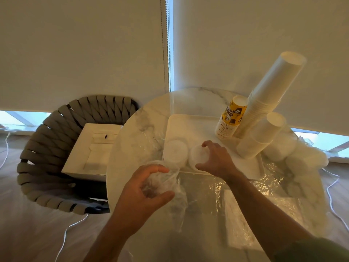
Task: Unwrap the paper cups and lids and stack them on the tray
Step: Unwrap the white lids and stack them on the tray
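Observation:
A white tray (190, 121) lies on the round marble table. On its right side stand upside-down cup stacks: a tall white stack (272, 89), a yellow printed stack (230, 120) and a shorter white stack (260, 137). Two stacks of white lids sit at the tray's near edge. My right hand (215, 157) grips the right lid stack (197, 155) from above. The left lid stack (175, 150) stands free beside it. My left hand (145, 188) is closed on a crumpled clear plastic wrapper (168, 182) just in front of the tray.
More wrapped white lids or cups (302, 154) lie right of the tray. Loose clear plastic (236, 205) covers the table's near part. A woven grey chair (56, 148) at left holds an open white box (94, 148). White cables run on the floor.

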The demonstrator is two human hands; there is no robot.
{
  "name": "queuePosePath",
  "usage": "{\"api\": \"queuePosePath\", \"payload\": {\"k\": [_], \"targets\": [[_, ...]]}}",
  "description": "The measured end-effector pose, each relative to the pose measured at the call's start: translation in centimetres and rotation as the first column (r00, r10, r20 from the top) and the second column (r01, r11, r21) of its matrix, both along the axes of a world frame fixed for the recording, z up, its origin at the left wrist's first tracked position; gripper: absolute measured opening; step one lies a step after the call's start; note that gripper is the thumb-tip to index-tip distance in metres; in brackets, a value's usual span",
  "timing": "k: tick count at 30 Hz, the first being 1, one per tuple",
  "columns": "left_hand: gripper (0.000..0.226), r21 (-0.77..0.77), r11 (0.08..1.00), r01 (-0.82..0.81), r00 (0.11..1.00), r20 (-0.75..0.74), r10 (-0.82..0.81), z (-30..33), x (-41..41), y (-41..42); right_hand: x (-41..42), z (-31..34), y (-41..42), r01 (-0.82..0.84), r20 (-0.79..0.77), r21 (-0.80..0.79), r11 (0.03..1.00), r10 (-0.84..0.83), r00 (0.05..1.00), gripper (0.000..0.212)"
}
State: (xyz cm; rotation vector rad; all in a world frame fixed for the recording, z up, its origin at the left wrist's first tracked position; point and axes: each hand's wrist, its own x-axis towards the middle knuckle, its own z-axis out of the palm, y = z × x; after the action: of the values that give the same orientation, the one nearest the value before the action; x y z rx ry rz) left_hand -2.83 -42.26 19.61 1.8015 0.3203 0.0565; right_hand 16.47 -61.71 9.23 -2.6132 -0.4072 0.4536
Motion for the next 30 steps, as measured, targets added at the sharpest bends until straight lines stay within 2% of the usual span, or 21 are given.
{"api": "queuePosePath", "payload": {"k": [7,15,20,21,23,24,26,28,30], "targets": [[0.044,0.056,0.998,-0.016,0.999,0.049,0.013,-0.9,0.1,0.1,0.2,-0.2,0.2,-0.037,-0.011,0.02,0.999,0.037,0.999,0.086],[0.041,0.078,0.996,-0.052,0.998,0.023,0.05,-0.9,0.3,0.3,0.0,-0.9,0.2,-0.039,-0.037,-0.014,0.999,0.039,0.999,0.086],[0.033,0.003,0.994,-0.109,0.994,-0.024,0.109,-0.6,0.2,0.1,-0.6,0.6,0.0,-0.003,0.024,-0.039,0.999,0.004,1.0,0.089],[0.033,-0.006,0.993,-0.122,0.992,-0.015,0.122,-0.6,0.3,0.1,-0.9,1.5,0.0,0.021,0.047,0.0,1.0,-0.02,0.999,0.084],[0.034,-0.032,0.988,-0.149,0.989,0.012,0.149,-0.5,0.5,0.1,-1.7,4.0,0.2,0.066,0.002,0.187,0.98,-0.067,0.998,0.063],[0.033,-0.063,0.984,-0.165,0.985,0.032,0.167,-0.5,0.6,0.0,-2.1,5.4,0.3,0.079,-0.082,0.301,0.95,-0.057,0.995,0.05],[0.026,-0.131,0.972,-0.194,0.977,0.068,0.204,-0.1,0.7,-0.1,-3.3,7.9,0.1,0.067,-0.281,0.448,0.892,0.069,0.957,0.029],[0.02,-0.197,0.953,-0.23,0.964,0.09,0.251,0.1,0.9,-0.1,-4.6,9.4,-0.4,-0.006,-0.374,0.497,0.868,0.22,0.901,0.039],[0.015,-0.291,0.918,-0.269,0.949,0.081,0.304,0.3,1.1,0.0,-5.9,10.0,-0.7,-0.11,-0.385,0.455,0.884,0.306,0.871,0.056]]}}
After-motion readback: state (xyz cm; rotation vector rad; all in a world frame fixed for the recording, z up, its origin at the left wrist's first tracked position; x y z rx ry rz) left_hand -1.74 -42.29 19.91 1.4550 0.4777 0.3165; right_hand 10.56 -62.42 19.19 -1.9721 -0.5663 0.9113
